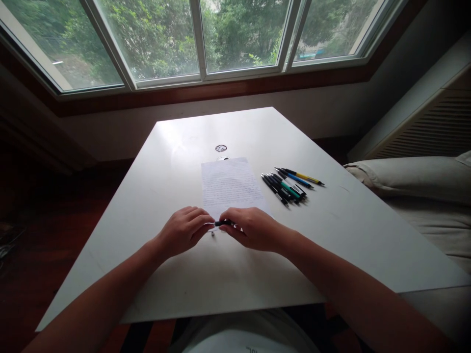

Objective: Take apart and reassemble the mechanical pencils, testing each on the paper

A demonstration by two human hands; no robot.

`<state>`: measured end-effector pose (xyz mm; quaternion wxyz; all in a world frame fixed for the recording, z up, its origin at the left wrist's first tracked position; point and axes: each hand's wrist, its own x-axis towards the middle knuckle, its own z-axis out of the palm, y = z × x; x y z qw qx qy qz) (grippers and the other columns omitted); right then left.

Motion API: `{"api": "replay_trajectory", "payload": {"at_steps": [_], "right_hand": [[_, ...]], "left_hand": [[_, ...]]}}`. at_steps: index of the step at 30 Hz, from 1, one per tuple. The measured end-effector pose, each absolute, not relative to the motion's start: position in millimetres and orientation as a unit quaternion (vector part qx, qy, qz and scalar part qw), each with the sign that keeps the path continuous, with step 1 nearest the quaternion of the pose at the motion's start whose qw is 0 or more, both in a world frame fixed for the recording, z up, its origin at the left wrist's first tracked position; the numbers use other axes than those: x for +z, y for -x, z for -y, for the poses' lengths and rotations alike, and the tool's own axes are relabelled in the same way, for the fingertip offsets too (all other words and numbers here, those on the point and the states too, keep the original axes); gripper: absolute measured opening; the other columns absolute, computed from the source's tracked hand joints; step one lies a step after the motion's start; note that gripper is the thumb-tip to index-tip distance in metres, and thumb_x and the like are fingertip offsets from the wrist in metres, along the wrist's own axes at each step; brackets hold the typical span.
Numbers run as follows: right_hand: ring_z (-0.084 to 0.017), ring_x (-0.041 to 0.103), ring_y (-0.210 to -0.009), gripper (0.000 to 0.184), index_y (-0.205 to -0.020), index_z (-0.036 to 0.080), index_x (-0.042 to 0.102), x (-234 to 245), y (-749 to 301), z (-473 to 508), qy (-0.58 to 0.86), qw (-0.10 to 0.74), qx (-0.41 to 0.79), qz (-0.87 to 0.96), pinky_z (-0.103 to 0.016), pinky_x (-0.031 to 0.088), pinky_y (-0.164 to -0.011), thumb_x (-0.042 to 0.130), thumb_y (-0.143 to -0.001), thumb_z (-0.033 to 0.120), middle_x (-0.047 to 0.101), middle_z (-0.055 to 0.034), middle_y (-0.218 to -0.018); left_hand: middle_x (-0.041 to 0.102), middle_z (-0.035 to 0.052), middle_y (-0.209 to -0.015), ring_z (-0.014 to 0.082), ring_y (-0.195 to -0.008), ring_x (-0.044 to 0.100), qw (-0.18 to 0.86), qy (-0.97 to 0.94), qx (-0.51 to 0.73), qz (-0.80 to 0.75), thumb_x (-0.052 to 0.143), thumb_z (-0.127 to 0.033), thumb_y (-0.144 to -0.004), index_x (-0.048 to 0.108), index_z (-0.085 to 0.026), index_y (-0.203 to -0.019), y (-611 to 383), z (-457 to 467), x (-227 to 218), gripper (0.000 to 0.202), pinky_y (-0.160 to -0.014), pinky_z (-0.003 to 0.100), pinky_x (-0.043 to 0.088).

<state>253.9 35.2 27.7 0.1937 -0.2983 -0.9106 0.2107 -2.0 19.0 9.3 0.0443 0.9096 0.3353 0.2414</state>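
My right hand (pixel 253 228) is closed around the black barrel of a pen (pixel 222 223), held level just above the near end of the paper. My left hand (pixel 186 229) pinches a thin, pale piece like a refill (pixel 209 223) at the pen's left end. Whether this piece is inside the barrel or only meeting it, I cannot tell. Below the fingertips, a small pointed part like a pen tip (pixel 212 234) rests on the table. A sheet of paper (pixel 231 182) covered in lines of writing lies beyond my hands.
Several pens (pixel 285 188), mostly black with green, blue and yellow ones, lie bunched right of the paper on the white table (pixel 176 279). A round emblem (pixel 221 148) shows past the paper. A pale sofa (pixel 415 181) borders the right; windows (pixel 243 34) stand beyond.
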Motion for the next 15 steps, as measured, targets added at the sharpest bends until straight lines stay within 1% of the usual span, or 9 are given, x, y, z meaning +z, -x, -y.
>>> {"api": "replay_trajectory", "payload": {"at_steps": [6, 11, 15], "right_hand": [[-0.019, 0.066, -0.078, 0.025, -0.114, 0.019, 0.062, 28.1, -252.9, -35.3, 0.295, 0.199, 0.228, 0.907, -0.027, 0.041, -0.067, 0.048, -0.101, 0.034, 0.073, -0.0087, -0.099], [-0.019, 0.066, -0.079, 0.023, -0.113, 0.020, 0.064, 32.0, -257.2, -37.2, 0.302, 0.174, 0.213, 0.913, -0.027, 0.040, -0.066, 0.051, -0.100, 0.034, 0.073, -0.0065, -0.096], [-0.019, 0.066, -0.074, 0.022, -0.110, 0.022, 0.066, 40.7, -279.7, -51.7, 0.342, 0.144, 0.199, 0.907, -0.027, 0.038, -0.061, 0.056, -0.097, 0.037, 0.074, -0.0048, -0.093]], "left_hand": [[0.071, 0.0060, -0.096, 0.0183, -0.083, 0.064, 0.044, -0.910, 0.239, -0.336, 0.057, -0.026, -0.096, 0.063, -0.021, -0.105, 1.2, -18.0, 9.3, 0.012, -0.074, 0.033, 0.048], [0.069, 0.0050, -0.094, 0.0172, -0.081, 0.062, 0.033, -0.912, 0.237, -0.334, 0.057, -0.022, -0.096, 0.063, -0.021, -0.104, 4.3, -19.5, 10.2, 0.010, -0.073, 0.032, 0.047], [0.069, 0.0057, -0.095, 0.0170, -0.082, 0.061, 0.032, -0.896, 0.267, -0.355, 0.057, -0.019, -0.095, 0.062, -0.021, -0.104, 13.1, -28.6, 11.5, 0.010, -0.073, 0.031, 0.047]]}}
